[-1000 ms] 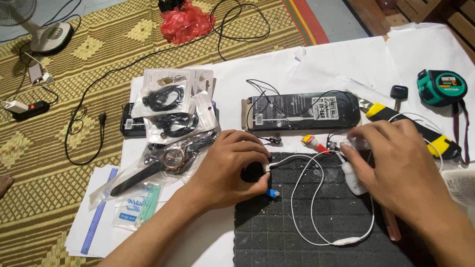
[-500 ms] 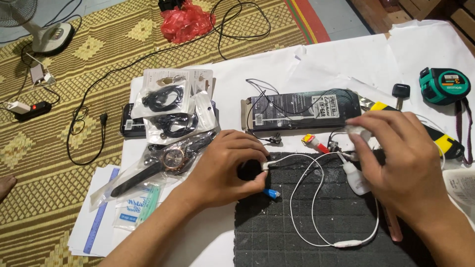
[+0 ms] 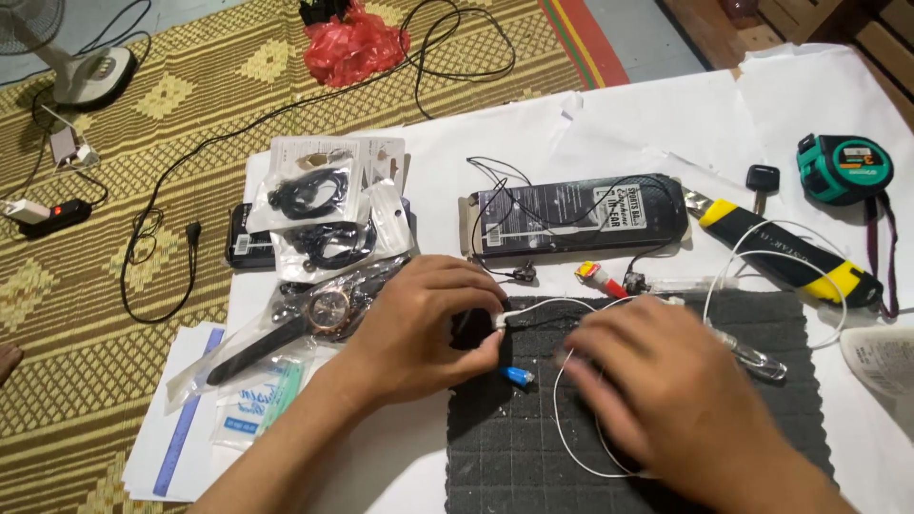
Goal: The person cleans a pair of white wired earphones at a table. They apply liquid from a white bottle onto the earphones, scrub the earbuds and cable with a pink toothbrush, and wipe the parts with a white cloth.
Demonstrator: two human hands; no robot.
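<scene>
My left hand pinches the end of a white earphone cable at the upper left corner of a dark grey foam mat. My right hand is blurred and lies flat over the middle of the mat, on top of the cable's loops; I cannot tell if it grips anything. A small blue cap lies on the mat between the two hands. A metal tool pokes out from under my right hand.
Behind the mat lie a black flat earphone box, a yellow-black utility knife, a green tape measure and a black key. At left are bagged cables and a wristwatch. White paper covers a woven mat.
My right hand has slid left from the mat's right side to its middle, covering the cable. My left hand has stayed on the cable's end.
</scene>
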